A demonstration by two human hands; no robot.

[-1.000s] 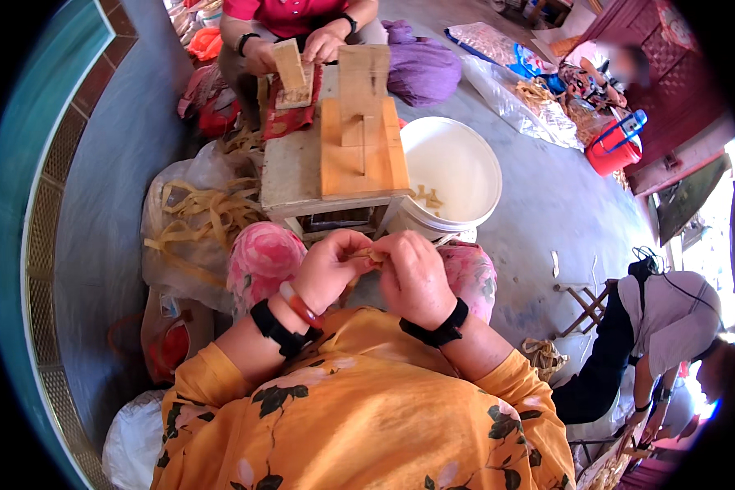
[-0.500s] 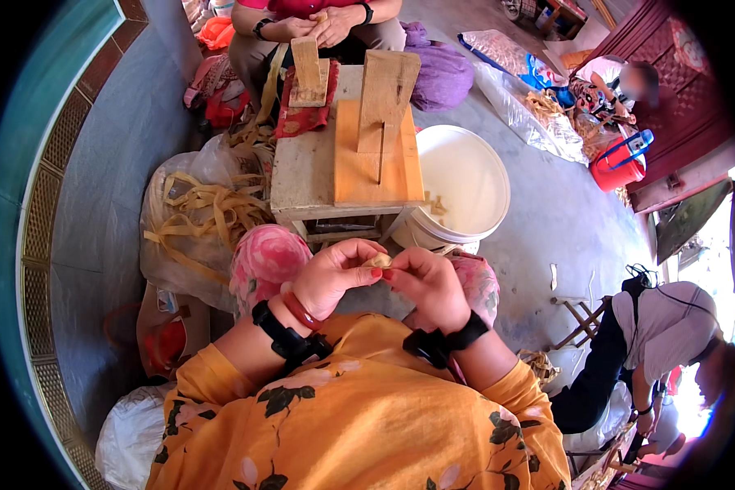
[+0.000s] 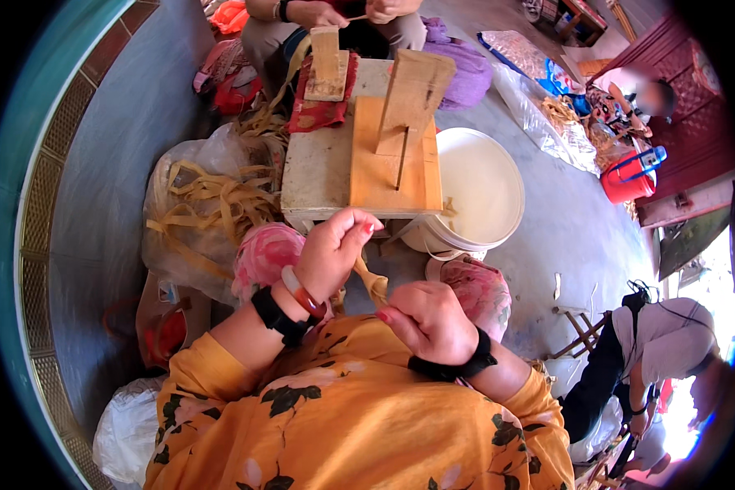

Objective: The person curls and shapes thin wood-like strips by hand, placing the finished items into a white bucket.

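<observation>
A seated person in a yellow-orange floral top (image 3: 359, 408) worked above the lap with 2 bare hands. A twisted tan strip (image 3: 373, 282) slanted between them, just short of the low table, its upper end running into the underside of the left hand (image 3: 335, 253) and its lower end into the right hand (image 3: 433, 322). The left grip was curled around the strip, thumb against forefinger; the right grip was clenched on it, thumb pressed to the bent forefinger. From where I stood, both ends were hidden in the fingers. A reddish bracelet (image 3: 300, 294) and 2 black bands, 1 per wrist, circled the arms.

Ahead stood the whitish table (image 3: 312, 180). On it lay an orange-toned board (image 3: 369, 192) bearing an upright wooden block (image 3: 416, 90) and a thin dark rod (image 3: 402, 159). Farther back, a smaller wooden stand (image 3: 327, 65) rested on a red cloth (image 3: 312, 118). To the table's right I saw a white bucket (image 3: 486, 184) with a few small tan pieces (image 3: 449, 207) inside; to its left, a clear plastic bag (image 3: 157, 245) with loose tan strips (image 3: 212, 196). Across the table, a co-worker held a thin strip (image 3: 356, 18) between 2 hands.
</observation>
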